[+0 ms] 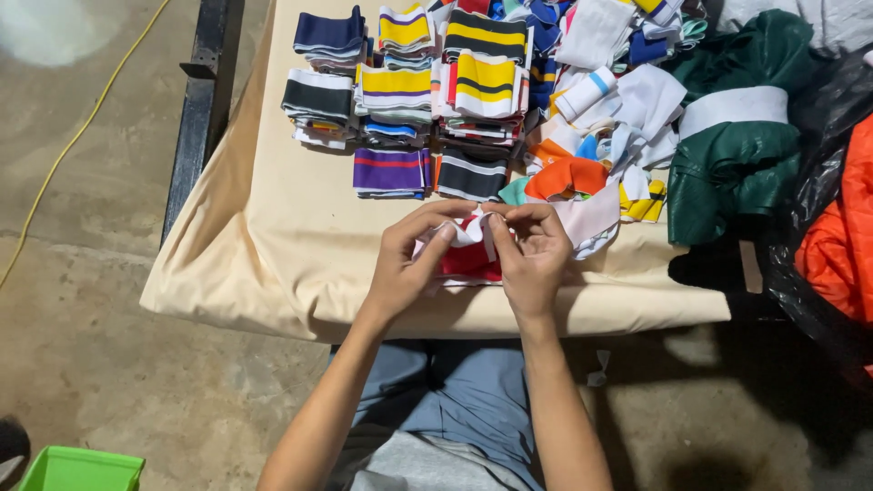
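Observation:
My left hand [407, 264] and my right hand [534, 256] meet over a small red and white knitted cloth piece [468, 259] near the front edge of the cloth-covered table [273, 264]. Both hands pinch the piece's white top edge between thumb and fingers. The red part lies on the table between my palms. Just right of my right hand lies a pale pink piece [591, 218].
Neat stacks of striped folded bands [400, 91] fill the far middle of the table. A loose heap of mixed pieces [600, 118] lies to their right. Green fabric [737, 155] and an orange garment [841, 236] sit at right. A green bin [77, 471] stands on the floor at left.

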